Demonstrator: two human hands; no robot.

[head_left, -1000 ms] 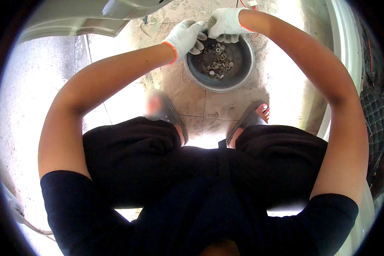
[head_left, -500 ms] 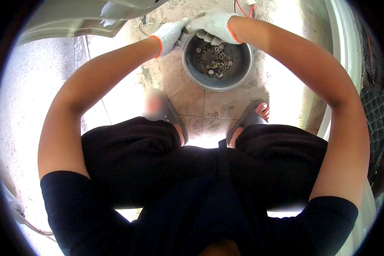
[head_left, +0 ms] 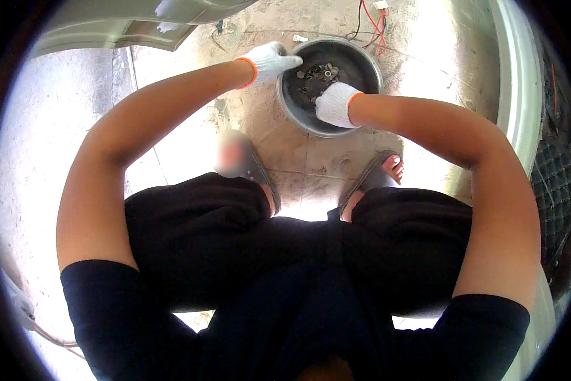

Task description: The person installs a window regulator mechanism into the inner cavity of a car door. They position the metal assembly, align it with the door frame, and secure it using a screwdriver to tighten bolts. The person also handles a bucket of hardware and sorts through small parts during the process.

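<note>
A round dark grey metal bowl (head_left: 368, 60) stands on the floor in front of my feet. Inside lie small nuts, washers and other bits of hardware (head_left: 318, 72). My left hand (head_left: 269, 63), in a white knit glove with an orange cuff, grips the bowl's left rim. Its thumb lies over the edge; the other fingers are mostly out of sight. My right hand (head_left: 337, 105), gloved alike, reaches into the bowl's near side with its fingers curled down at the hardware. What those fingers hold, if anything, is hidden.
A pale metal panel (head_left: 117, 28) hangs at upper left. Red and black wires (head_left: 377, 28) run beyond the bowl, and a small white piece (head_left: 300, 39) lies by its far rim. A pale sill (head_left: 511, 82) runs along the right.
My right hand has come from the bowl's far left rim, beside my left hand, down into its near side. The left hand has shifted slightly right, its thumb now over the rim.
</note>
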